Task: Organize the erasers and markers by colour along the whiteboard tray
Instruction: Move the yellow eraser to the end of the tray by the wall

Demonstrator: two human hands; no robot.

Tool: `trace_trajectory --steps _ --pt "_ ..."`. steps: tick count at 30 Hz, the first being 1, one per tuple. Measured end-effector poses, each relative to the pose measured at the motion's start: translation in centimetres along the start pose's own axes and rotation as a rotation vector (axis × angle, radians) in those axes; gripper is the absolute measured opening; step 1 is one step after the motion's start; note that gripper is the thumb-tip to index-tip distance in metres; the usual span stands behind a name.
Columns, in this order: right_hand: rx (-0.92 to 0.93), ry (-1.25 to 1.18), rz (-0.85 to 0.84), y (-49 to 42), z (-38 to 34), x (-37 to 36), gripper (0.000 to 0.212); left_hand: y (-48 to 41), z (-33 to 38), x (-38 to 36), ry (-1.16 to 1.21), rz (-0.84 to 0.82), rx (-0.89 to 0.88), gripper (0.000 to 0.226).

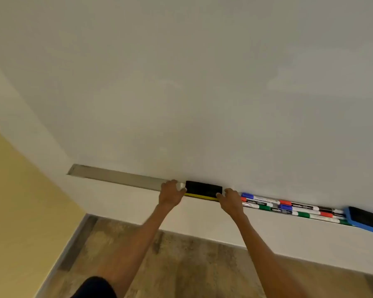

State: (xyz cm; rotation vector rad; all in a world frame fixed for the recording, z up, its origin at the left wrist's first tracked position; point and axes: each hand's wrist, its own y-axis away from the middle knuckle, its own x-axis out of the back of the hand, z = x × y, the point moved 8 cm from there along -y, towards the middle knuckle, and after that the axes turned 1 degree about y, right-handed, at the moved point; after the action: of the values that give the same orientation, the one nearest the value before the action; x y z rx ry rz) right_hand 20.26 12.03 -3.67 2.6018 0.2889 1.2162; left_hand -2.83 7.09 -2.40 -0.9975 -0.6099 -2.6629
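A yellow eraser with a black felt top [203, 188] lies in the metal whiteboard tray [116, 176]. My left hand [170, 193] grips its left end, with a small white object showing between the fingers. My right hand [230, 201] holds the eraser's right end. To the right, several markers [289, 208] with blue, red, green and black caps lie bunched in the tray. A blue eraser with a black top [366, 219] sits at the far right edge.
The whiteboard [202, 82] fills the upper view. Below the tray runs a white wall strip, then a wood-look floor [159, 265]. A yellow wall [19, 211] stands at the left. The tray's left stretch holds nothing.
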Motion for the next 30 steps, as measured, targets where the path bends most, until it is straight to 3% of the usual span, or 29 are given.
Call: trace_trajectory --steps 7,15,23,30 --pt "-0.076 -0.071 0.118 0.3 -0.3 -1.2 0.026 -1.6 0.1 -2.4 0.094 -0.145 -0.043 0.029" --pt "-0.092 -0.243 0.25 1.9 -0.9 -1.7 0.03 -1.7 -0.8 -0.8 0.249 -0.103 -0.044 0.029" --pt "0.028 -0.524 0.239 3.6 -7.0 -4.6 0.046 -0.2 -4.7 7.2 0.326 0.07 -0.086 0.039" --pt "0.153 -0.564 0.104 3.4 -15.6 -9.9 0.036 0.4 -10.8 15.5 0.517 0.221 -0.029 0.035"
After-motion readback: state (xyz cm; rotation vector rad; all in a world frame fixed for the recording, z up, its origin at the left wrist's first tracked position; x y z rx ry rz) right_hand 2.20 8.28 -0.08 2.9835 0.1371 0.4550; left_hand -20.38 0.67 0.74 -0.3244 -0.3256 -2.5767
